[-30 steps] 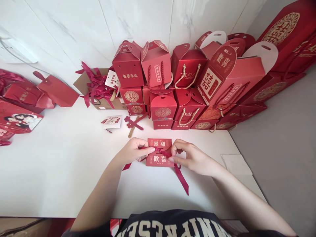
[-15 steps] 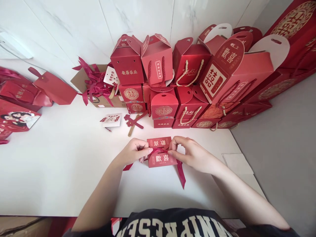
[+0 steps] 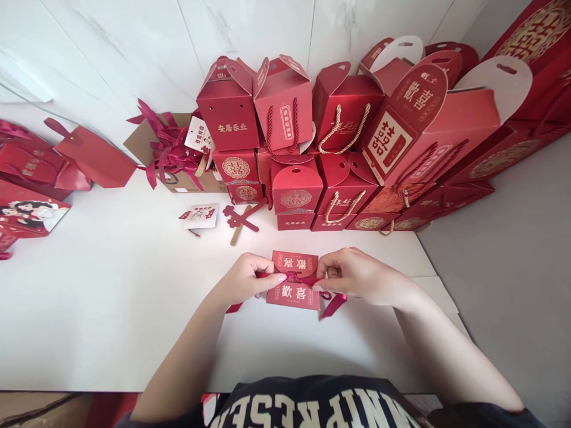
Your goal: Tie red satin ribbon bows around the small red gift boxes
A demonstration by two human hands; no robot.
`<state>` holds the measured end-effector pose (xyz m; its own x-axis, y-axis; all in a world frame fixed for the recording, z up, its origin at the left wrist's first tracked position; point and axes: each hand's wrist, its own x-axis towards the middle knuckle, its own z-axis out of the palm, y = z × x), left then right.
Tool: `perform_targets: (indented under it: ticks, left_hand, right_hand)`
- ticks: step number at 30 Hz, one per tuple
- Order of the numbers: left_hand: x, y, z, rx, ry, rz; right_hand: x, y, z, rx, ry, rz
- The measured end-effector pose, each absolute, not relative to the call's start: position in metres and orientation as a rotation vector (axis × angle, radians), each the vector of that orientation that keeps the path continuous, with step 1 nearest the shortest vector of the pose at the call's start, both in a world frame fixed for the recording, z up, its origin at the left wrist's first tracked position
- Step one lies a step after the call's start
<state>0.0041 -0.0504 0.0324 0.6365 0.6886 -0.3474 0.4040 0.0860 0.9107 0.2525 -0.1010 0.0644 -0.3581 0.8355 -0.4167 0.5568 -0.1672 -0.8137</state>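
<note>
A small red box (image 3: pixel 292 295) with pale lettering lies before me on the white table. A dark pink ribbon (image 3: pixel 300 279) runs across its top with a knot at the middle. My left hand (image 3: pixel 252 277) pinches the ribbon at the box's left side, and a ribbon tail shows below that hand. At the right side my right hand (image 3: pixel 350 274) pinches the ribbon between thumb and finger, with a loose tail (image 3: pixel 334 306) hanging under it. The other fingers of both hands are curled.
Stacked red gift boxes (image 3: pixel 297 193) stand behind the hands. A cardboard box (image 3: pixel 182 180) of ribbons, a white card (image 3: pixel 203 216) and crossed tags (image 3: pixel 243 223) are left of them. Red bags (image 3: pixel 100 157) lie at far left, white sheets (image 3: pixel 430 294) at right.
Both hands have shifted slightly right, my right hand more, so they are further apart. The ribbon between them is straighter, its right tail has swung, and the box has turned slightly.
</note>
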Motion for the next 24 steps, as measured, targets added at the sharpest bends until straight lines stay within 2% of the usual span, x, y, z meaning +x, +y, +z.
perform_targets:
  ticks: [7,16,20,24]
  left_hand:
    - [0.004,-0.049,0.027,1.598,0.859,0.272]
    - [0.002,-0.045,0.027,1.651,0.808,0.221]
    - [-0.003,-0.040,0.027,1.560,0.766,0.171]
    - [-0.016,-0.031,0.025,1.484,0.677,0.103]
  right_hand:
    - [0.255,-0.080,0.064,-1.402,-2.083,1.125]
    - [0.265,-0.083,0.052,-1.361,-2.182,0.917]
    - [0.267,-0.084,0.051,-1.421,-2.173,0.919]
    - [0.271,-0.082,0.049,-1.485,-2.070,1.093]
